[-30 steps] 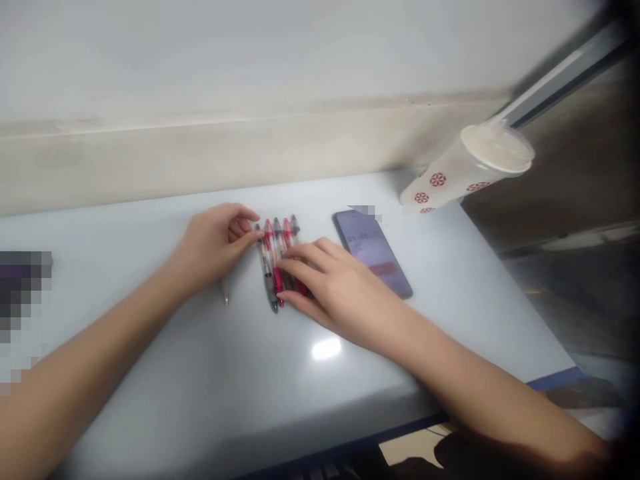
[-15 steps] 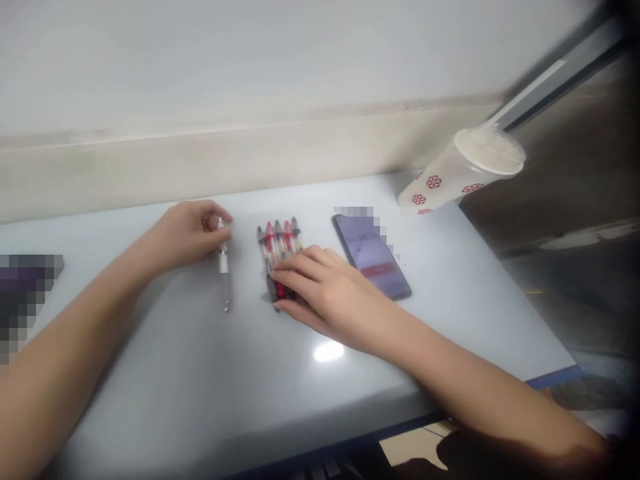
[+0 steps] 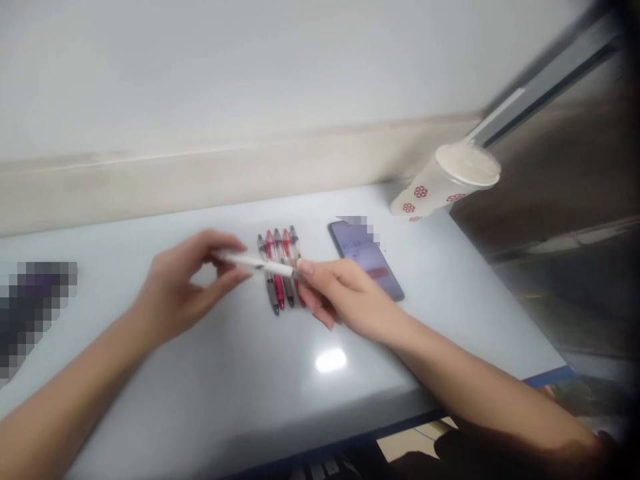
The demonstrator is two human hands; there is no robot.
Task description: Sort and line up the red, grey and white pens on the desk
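A white pen point(image 3: 270, 266) is held nearly level above the table between both hands. My left hand point(image 3: 193, 280) is around its left part, thumb and fingers curved, with the pen's end partly hidden by the fingers. My right hand point(image 3: 345, 290) pinches the other end between thumb and fingers. Behind and below the pen, several click pens point(image 3: 278, 293) with grey and red grips lie side by side on the table, the rightmost partly covered by my right hand.
A phone point(image 3: 363, 257) with a lit screen lies right of the pens. Farther back stands a patterned white cup point(image 3: 440, 187) with a straw. A dark pixelated object point(image 3: 35, 300) is at the left. The white table point(image 3: 200, 407) meets a wall at the back.
My left hand has lifted the white pen off the table, turned it level and brought it right. My right hand has left the row of pens and taken the pen's other end.
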